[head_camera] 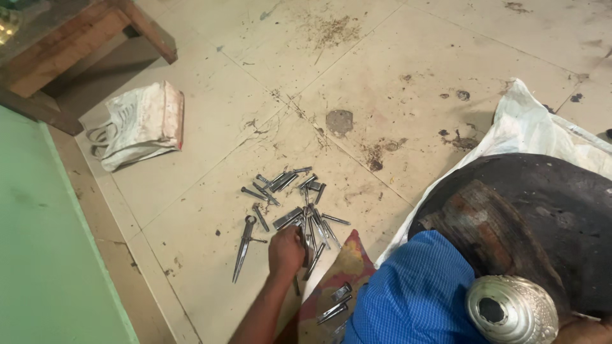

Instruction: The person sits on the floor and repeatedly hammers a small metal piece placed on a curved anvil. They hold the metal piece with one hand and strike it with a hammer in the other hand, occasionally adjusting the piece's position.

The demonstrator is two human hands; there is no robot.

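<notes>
My left hand (pixel 285 250) reaches down to a scattered pile of metal punches (pixel 299 204) on the tiled floor. Its fingers are curled around one punch at the pile's near edge. A pair of metal dividers (pixel 244 245) lies just left of the hand. At the bottom right an embossed silver vessel (pixel 510 310) rests against a large black dome-shaped block (pixel 542 204). Only a sliver of my right hand (pixel 583 332) shows beside the vessel, at the frame edge, and its grip is hidden.
A white sack (pixel 529 127) lies under the black block. Near my blue-clad knee (pixel 417 293), a patterned cloth (pixel 331 274) carries a few more punches (pixel 336 302). A white bag (pixel 141 124) sits at the left, below wooden bench legs (pixel 150 32). A green surface (pixel 44 255) borders the left.
</notes>
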